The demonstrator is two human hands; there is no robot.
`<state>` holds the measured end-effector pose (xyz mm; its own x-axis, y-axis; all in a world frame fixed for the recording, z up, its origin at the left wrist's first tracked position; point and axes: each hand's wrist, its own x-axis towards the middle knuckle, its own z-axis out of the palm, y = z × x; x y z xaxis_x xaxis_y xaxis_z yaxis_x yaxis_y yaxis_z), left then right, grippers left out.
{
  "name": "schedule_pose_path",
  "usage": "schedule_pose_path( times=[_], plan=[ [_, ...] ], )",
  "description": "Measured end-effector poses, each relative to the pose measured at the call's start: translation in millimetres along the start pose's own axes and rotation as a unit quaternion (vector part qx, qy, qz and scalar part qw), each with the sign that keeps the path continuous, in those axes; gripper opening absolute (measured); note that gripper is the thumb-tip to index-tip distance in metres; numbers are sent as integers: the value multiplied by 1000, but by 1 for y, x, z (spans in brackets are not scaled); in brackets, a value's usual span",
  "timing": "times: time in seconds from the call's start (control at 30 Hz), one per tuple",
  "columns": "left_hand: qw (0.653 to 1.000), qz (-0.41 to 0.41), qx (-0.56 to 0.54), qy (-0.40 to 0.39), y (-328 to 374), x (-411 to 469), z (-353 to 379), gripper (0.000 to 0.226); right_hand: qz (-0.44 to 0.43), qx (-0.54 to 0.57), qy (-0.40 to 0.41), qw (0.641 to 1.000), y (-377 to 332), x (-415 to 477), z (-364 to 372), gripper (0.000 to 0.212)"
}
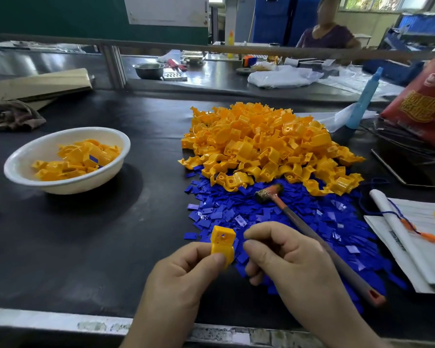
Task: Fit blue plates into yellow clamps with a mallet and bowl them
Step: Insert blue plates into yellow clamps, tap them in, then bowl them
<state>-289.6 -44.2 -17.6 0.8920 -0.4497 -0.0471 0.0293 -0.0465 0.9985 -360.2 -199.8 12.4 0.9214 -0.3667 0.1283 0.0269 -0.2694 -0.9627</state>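
My left hand (178,277) holds one yellow clamp (222,243) upright between thumb and fingers, near the table's front edge. My right hand (286,259) is curled just right of the clamp, fingertips pinched by its side; whether a blue plate is between them is hidden. Beyond lies a spread of blue plates (274,217), with a large heap of yellow clamps (266,144) behind it. The mallet (269,193) lies across the blue plates, its handle running toward my right wrist. A white bowl (20,159) at the left holds several fitted clamps.
A white sack with a blue cord (407,229) lies at the right, a red bag (427,101) and a blue bottle (364,101) behind it. Cardboard (35,84) and a rag (13,114) sit far left. A person sits beyond the far bench, where a metal bowl (148,70) stands.
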Motion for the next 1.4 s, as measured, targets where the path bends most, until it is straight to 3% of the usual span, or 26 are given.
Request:
schedule_pose_path(
  times=[0.1,0.27,0.5,0.63,0.77,0.93,1.03,1.23,1.4],
  plan=[
    [1000,-4,-1,6,1,-4,3,25,-9,26,27,999,-4,-5,9,21],
    [1000,23,18,-6,2,-10,3,32,-36,-29,39,998,-2,-10,18,35],
    [998,50,46,-4,1,-15,0,40,-69,-93,31,993,-1,-10,17,20],
    [997,45,47,-33,4,-17,-2,40,-33,-81,18,996,0,-9,15,22],
    [997,39,50,-51,7,-18,-5,36,15,23,-31,999,-2,-9,14,27],
    [996,38,66,-57,8,-18,-7,28,24,78,-24,996,-1,-9,12,24],
    [999,12,29,-31,6,-12,-9,29,22,64,-35,997,-1,-10,12,21],
    [994,-18,-69,-86,2,-7,-9,41,18,0,-52,998,-3,-11,12,21],
    [995,-17,-57,-79,-1,-11,-9,38,42,28,-75,996,-5,-12,11,22]
  ],
)
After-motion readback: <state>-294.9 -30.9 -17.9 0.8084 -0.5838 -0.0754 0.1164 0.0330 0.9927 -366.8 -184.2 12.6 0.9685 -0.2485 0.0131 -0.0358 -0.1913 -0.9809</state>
